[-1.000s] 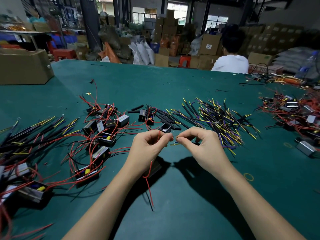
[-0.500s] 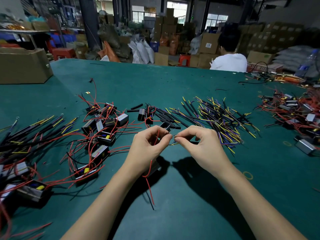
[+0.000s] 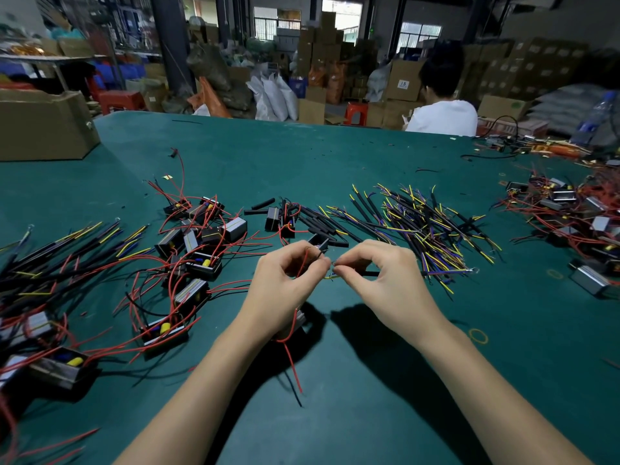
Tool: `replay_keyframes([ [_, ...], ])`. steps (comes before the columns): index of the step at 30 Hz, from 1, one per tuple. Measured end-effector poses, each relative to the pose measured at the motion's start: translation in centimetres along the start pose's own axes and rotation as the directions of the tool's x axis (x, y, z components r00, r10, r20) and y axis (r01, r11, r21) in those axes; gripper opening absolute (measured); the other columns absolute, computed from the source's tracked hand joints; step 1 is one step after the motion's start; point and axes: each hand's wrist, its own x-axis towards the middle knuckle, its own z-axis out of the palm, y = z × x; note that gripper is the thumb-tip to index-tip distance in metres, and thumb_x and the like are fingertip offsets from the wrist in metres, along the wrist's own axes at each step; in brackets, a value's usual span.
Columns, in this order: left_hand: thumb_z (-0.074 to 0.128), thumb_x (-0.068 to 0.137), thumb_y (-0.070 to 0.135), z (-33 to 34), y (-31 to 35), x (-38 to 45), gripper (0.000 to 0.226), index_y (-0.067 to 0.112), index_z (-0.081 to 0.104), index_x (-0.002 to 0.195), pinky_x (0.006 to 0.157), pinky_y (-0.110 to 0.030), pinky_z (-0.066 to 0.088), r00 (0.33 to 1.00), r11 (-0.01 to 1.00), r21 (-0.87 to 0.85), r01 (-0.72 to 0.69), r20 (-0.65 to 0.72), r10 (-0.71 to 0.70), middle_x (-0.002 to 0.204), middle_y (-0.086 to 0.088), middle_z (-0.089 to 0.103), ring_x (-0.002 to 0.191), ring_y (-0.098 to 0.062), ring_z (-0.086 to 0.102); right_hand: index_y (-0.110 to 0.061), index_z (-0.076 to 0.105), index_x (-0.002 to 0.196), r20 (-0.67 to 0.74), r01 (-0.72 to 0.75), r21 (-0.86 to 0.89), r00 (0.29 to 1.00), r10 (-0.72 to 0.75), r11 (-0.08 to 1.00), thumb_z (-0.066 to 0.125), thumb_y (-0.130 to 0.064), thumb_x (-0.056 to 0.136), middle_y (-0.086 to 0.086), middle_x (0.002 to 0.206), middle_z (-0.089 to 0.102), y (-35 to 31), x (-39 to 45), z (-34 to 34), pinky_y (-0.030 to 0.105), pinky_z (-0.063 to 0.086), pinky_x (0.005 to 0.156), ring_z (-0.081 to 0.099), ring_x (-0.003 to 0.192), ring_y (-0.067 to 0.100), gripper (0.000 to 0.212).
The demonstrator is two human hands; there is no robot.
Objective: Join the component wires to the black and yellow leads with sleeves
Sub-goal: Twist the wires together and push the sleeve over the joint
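Over the green table (image 3: 369, 414) the left hand (image 3: 285, 286) pinches a red wire (image 3: 292, 333) with curled fingers, fingertip to fingertip with the right hand (image 3: 382, 280) pinching a black lead (image 3: 370, 273), component (image 3: 295, 322) under left wrist, lead pile (image 3: 419, 229) beyond hands, box (image 3: 43, 125) far left.

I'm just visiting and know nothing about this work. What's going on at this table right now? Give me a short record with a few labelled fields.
Place: green table in a warehouse stacked with cartons
Left hand: left hand pinches a red wire of a small component that hangs under it
Right hand: right hand pinches a black lead, its tip meeting the left fingertips
Stock of leads: pile of black and yellow leads beyond the right hand
Components: boxes with red wires to the left
Sleeves: loose black sleeves near the middle
Also present: a person in a white shirt at the far edge
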Motion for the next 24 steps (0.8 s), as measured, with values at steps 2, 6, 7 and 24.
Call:
replay_keyframes([
  [2,0.063,0.088,0.007,0.0,0.0,0.0,0.016,0.003,0.06,0.073,0.058,-0.027,0.031,1.0,1.0,-0.012,0.018,-0.011,-0.018,0.062,-0.012,0.046,0.06,-0.012,0.037,-0.024,0.068,0.083,-0.021,0.004,0.013,1.0,-0.004,1.0,0.074,-0.019,0.078,-0.012,0.071,0.066,-0.2,0.0,0.2,0.033,0.05,0.072,0.06,0.067,0.01,0.009],
  [6,0.062,0.087,0.005,-0.1,0.0,0.1,0.016,0.004,0.06,0.072,0.055,-0.024,0.029,0.998,0.996,-0.071,0.063,-0.01,-0.064,0.06,-0.003,0.044,0.058,-0.011,0.035,-0.02,0.066,0.077,-0.035,0.057,0.052,0.998,-0.056,0.997,0.072,-0.014,0.078,-0.013,0.071,0.064,-0.5,0.0,0.3,0.034,0.049,0.07,0.059,0.068,0.01,0.009],
  [7,0.062,0.087,0.005,-0.1,0.0,0.1,0.016,0.003,0.06,0.072,0.055,-0.024,0.03,0.997,0.994,-0.081,0.073,-0.003,-0.073,0.061,-0.004,0.045,0.058,-0.012,0.036,-0.02,0.066,0.076,-0.039,0.078,0.03,0.996,-0.077,0.996,0.072,-0.012,0.079,-0.015,0.071,0.063,-0.6,-0.1,0.3,0.038,0.048,0.071,0.059,0.069,0.009,0.01],
  [24,0.074,0.081,0.012,-0.6,-0.9,0.1,0.009,0.012,0.067,0.087,0.056,-0.023,0.035,0.991,0.988,0.114,-0.106,0.095,0.095,0.06,0.0,0.053,0.055,-0.009,0.042,-0.01,0.065,0.069,-0.02,0.021,0.045,1.0,-0.02,0.999,0.07,-0.003,0.075,-0.006,0.068,0.062,0.3,-0.1,0.2,0.023,0.044,0.065,0.055,0.064,0.012,0.011],
])
